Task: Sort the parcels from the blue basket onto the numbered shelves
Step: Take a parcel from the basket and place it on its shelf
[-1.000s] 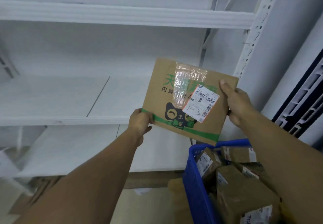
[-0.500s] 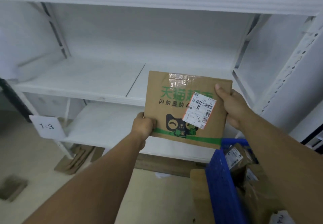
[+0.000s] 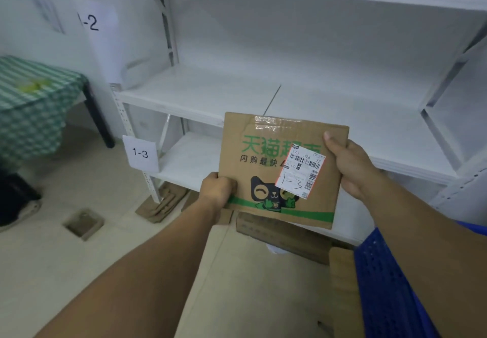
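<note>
Step in hand: matching parcel (image 3: 263,177) to shelf. Parcel held in air before rack. Left hand (image 3: 217,190) grips lower left edge, right hand (image 3: 347,169) wraps round right edge. Label (image 3: 300,171) reads 1-3. Tag 1-3 (image 3: 140,153) hangs by lowest shelf (image 3: 189,163). Next move, likely: lower parcel, slide onto that board. Blue basket (image 3: 382,285) at lower right, only wall showing, contents hidden.

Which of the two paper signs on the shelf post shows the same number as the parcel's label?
The lower sign: it reads 1-3, like the handwriting on the label. The upper sign reads 1-2.
</note>
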